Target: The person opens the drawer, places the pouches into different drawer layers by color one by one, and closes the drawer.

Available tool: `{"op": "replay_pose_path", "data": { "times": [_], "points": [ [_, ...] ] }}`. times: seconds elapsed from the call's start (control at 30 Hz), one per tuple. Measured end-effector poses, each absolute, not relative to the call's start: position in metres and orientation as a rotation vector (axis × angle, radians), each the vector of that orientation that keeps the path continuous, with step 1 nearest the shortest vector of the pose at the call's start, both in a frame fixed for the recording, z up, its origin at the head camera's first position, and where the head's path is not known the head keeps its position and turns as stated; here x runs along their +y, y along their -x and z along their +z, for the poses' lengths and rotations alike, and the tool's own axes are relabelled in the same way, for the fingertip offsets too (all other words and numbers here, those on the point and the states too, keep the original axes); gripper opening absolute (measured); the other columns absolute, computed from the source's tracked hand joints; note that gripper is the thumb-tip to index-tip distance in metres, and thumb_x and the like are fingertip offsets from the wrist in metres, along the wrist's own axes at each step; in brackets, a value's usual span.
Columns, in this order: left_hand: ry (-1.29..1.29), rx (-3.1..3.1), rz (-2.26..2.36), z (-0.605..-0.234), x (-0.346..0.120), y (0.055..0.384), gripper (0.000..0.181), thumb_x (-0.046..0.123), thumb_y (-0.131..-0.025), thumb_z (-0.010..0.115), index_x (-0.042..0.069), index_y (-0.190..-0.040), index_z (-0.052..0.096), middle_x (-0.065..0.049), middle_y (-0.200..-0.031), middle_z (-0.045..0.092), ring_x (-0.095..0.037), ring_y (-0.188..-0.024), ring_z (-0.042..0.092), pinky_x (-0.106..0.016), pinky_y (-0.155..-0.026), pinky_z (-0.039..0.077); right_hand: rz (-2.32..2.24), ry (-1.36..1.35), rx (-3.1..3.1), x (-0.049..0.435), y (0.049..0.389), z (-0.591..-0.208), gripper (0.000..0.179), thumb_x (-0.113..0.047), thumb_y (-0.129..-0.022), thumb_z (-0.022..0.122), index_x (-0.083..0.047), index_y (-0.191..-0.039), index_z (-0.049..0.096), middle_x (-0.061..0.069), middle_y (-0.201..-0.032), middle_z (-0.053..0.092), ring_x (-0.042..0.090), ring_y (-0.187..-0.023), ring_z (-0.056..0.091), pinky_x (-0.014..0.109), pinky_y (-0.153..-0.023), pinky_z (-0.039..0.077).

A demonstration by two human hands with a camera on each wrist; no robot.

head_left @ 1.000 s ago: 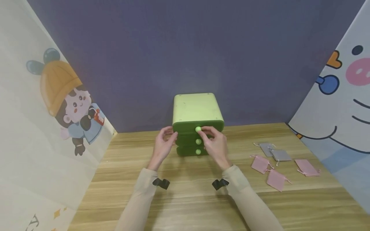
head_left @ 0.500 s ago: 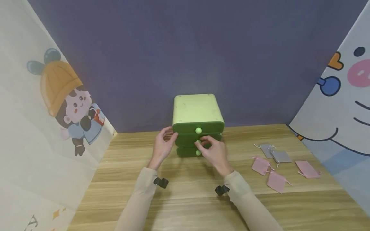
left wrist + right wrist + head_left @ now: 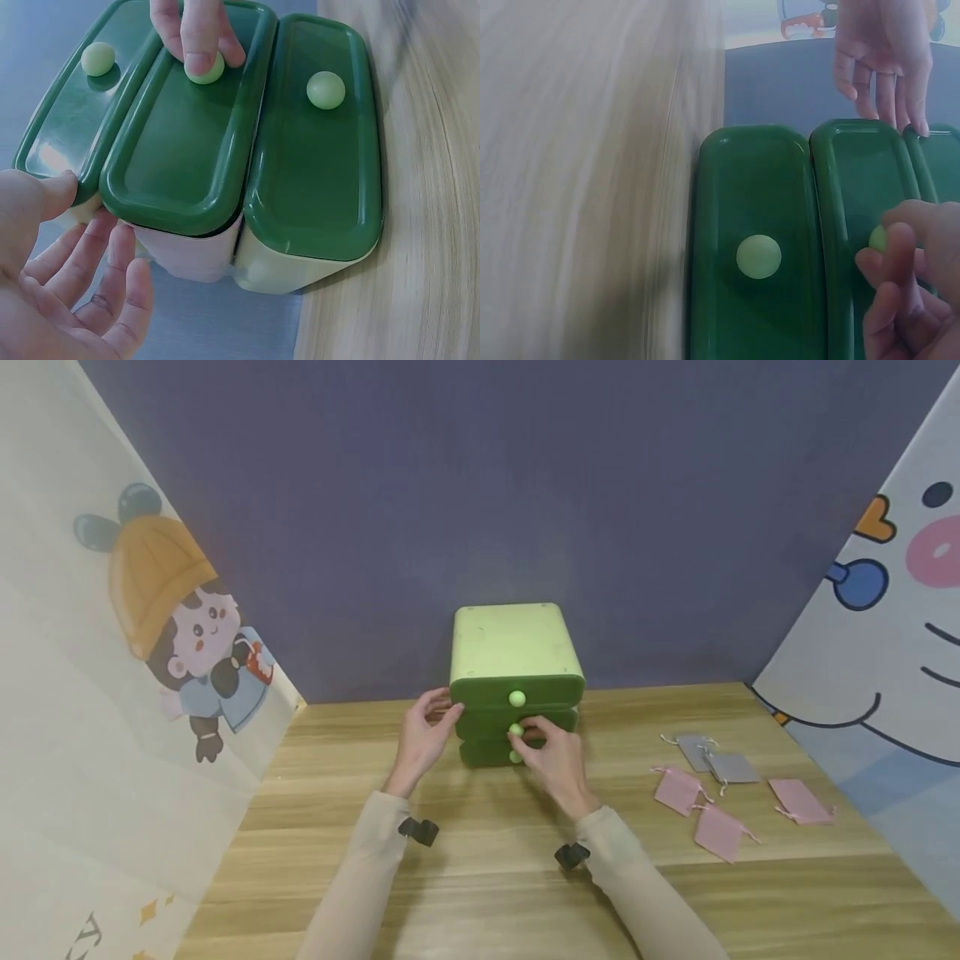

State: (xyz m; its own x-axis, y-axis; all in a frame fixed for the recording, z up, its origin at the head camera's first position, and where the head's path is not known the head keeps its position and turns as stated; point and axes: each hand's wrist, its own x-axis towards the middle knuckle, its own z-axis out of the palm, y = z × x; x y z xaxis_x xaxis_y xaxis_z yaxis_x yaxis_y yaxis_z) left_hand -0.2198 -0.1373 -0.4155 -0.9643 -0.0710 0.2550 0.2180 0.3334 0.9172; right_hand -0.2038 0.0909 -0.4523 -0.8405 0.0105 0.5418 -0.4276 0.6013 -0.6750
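A small light-green cabinet (image 3: 513, 639) with three dark green drawer fronts stands against the back wall. Thumb and fingers of my right hand (image 3: 558, 764) pinch the round knob (image 3: 212, 73) of the middle drawer (image 3: 176, 161). In the left wrist view a thin dark line runs along the lower edge of that drawer front. My left hand (image 3: 422, 739) touches the cabinet's left side, its thumb on the corner of the top drawer (image 3: 480, 692) and its other fingers loosely bent beside it. The bottom drawer (image 3: 322, 180) sits flush, nobody touching its knob (image 3: 758, 256).
On the wooden table (image 3: 465, 893), to the right, lie two grey drawstring pouches (image 3: 731, 767) and three pink drawstring pouches (image 3: 720, 833). A dark blue-grey wall (image 3: 375, 527) rises behind the cabinet. Cartoon-printed walls (image 3: 75, 693) flank the table on both sides.
My right hand has let go of the top drawer's knob and moved down to the middle drawer's knob. The left hand has stayed at the cabinet's left side.
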Motion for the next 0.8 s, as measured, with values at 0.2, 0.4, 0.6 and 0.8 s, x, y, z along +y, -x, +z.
{"op": "replay_pose_path", "data": {
  "times": [0.2,0.4,0.6,0.8],
  "points": [
    [0.16,-2.323,-1.709,-0.416,-0.137,0.219,0.049,0.026,-0.101,0.073,0.006,-0.145,0.061,-0.018,-0.133,0.072,-0.036,-0.12,0.068,-0.052,-0.108,0.057,1.165,-0.347,-2.309,0.093,0.199,-0.454,0.02,-0.021,-0.088,0.088,-0.009,-0.101,0.08,0.006,-0.084,0.083,0.018,-0.059,0.073,0.02,-0.053,0.045],
    [0.182,-2.323,-1.765,-0.419,-0.139,0.22,0.05,0.023,-0.1,0.075,0.005,-0.144,0.061,-0.018,-0.137,0.069,-0.036,-0.124,0.066,-0.051,-0.113,0.054,1.161,-0.376,-2.309,0.095,0.196,-0.458,0.019,-0.02,-0.088,0.088,-0.01,-0.102,0.079,0.005,-0.085,0.083,-0.005,-0.047,0.049,0.019,-0.047,0.037],
    [0.156,-2.394,-1.767,-0.426,-0.143,0.218,0.043,0.021,-0.102,0.071,0.004,-0.141,0.064,-0.018,-0.14,0.068,-0.036,-0.123,0.066,-0.05,-0.109,0.056,1.167,-0.411,-2.295,0.097,0.197,-0.463,0.021,-0.022,-0.089,0.088,-0.01,-0.104,0.079,0.006,-0.087,0.083,-0.011,-0.042,0.032,0.015,-0.042,0.028],
    [0.068,-2.468,-1.936,-0.432,-0.144,0.213,0.05,0.034,-0.109,0.061,0.006,-0.15,0.057,-0.022,-0.15,0.059,-0.039,-0.118,0.072,-0.056,-0.104,0.06,1.165,-0.421,-2.302,0.1,0.194,-0.465,0.024,-0.024,-0.09,0.088,-0.009,-0.107,0.078,0.006,-0.088,0.083,-0.01,-0.039,0.03,0.012,-0.038,0.023]
  ]
}}
